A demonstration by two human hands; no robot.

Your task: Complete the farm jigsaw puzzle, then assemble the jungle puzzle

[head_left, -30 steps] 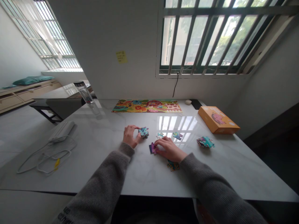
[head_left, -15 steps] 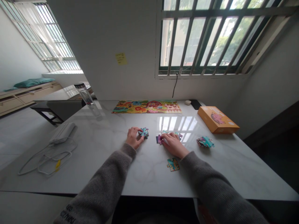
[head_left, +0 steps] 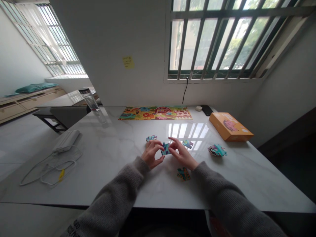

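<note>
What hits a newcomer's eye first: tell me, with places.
The bright orange box, at the right of the white table, stands out first. Along the table's far side lies a long, colourful animal picture. Between the left hand and right hand is a blue puzzle piece.

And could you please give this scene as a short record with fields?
Left hand: at the left edge of a blue puzzle piece
Right hand: at its right edge
Grip: unclear for both
Left pile: puzzle pieces, beyond the left hand
Right pile: puzzle pieces, nearer than the orange box
Far loose piece: beyond the right hand
Near loose piece: nearer than the right hand
</note>
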